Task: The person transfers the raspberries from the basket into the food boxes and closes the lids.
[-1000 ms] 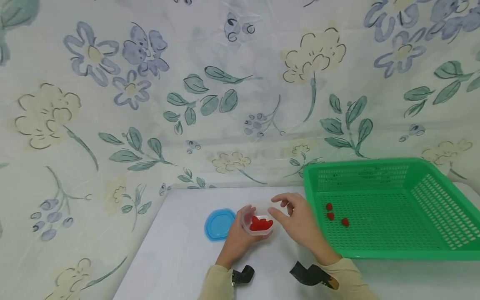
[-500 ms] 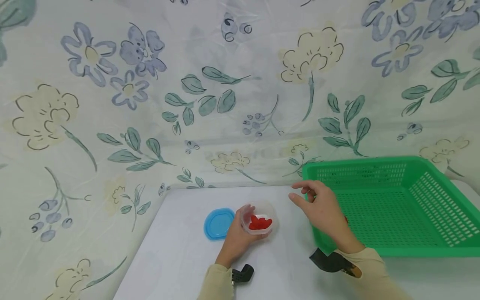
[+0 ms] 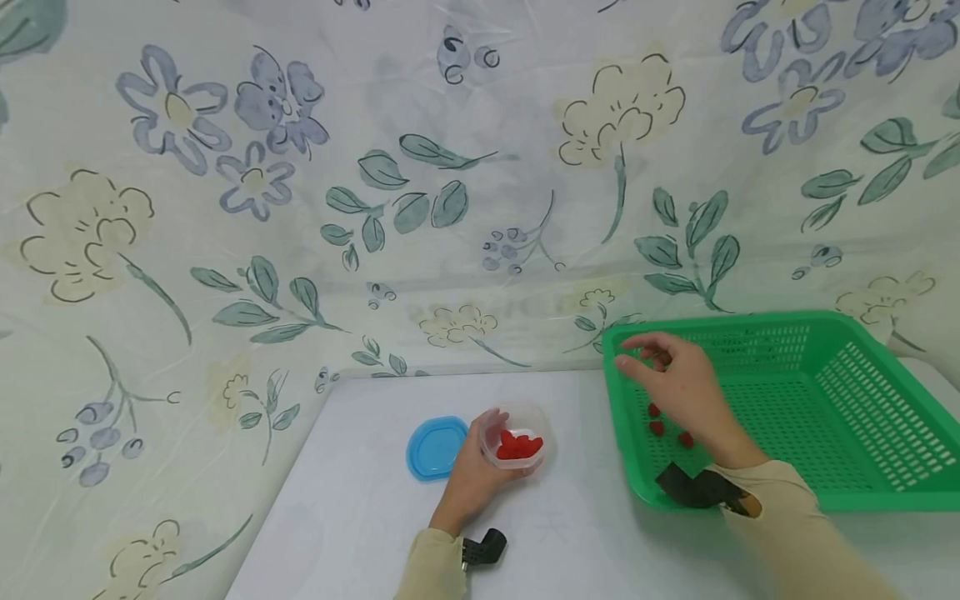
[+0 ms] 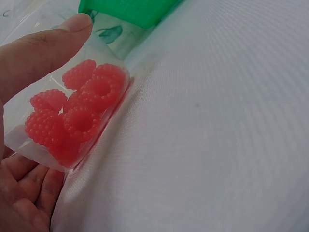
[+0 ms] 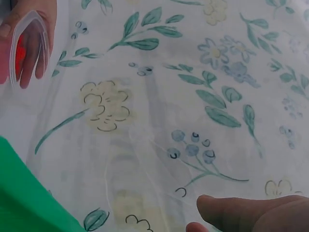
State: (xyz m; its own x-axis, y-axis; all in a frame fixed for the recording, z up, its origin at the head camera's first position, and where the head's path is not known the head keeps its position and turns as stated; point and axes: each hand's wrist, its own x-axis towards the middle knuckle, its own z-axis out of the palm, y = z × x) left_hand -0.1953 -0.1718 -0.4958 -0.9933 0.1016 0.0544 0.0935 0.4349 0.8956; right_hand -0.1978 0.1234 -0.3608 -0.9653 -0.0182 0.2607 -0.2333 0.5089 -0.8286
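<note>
My left hand [image 3: 478,468] grips a small clear plastic container [image 3: 537,427] by its side, tilted so its open mouth faces up toward me. Several red raspberries [image 4: 80,123] lie heaped at its bottom; the left wrist view shows them through the clear wall, with the thumb across it. Over the left end of the green basket [image 3: 787,504] hovers my right hand [image 3: 678,385], fingers loosely bent and nothing visible between them. Below it on the basket floor are a few raspberries [image 3: 656,428], partly close to the hand's outline.
A blue lid [image 3: 433,450] lies on the white table [image 3: 337,500] to the left of the container. Behind the table hangs a cloth [image 3: 487,167] printed with flowers and leaves. The basket's raised mesh walls stand at the right.
My right hand has moved from beside the container rightward and up, over the basket. The left hand and the container have stayed in place.
</note>
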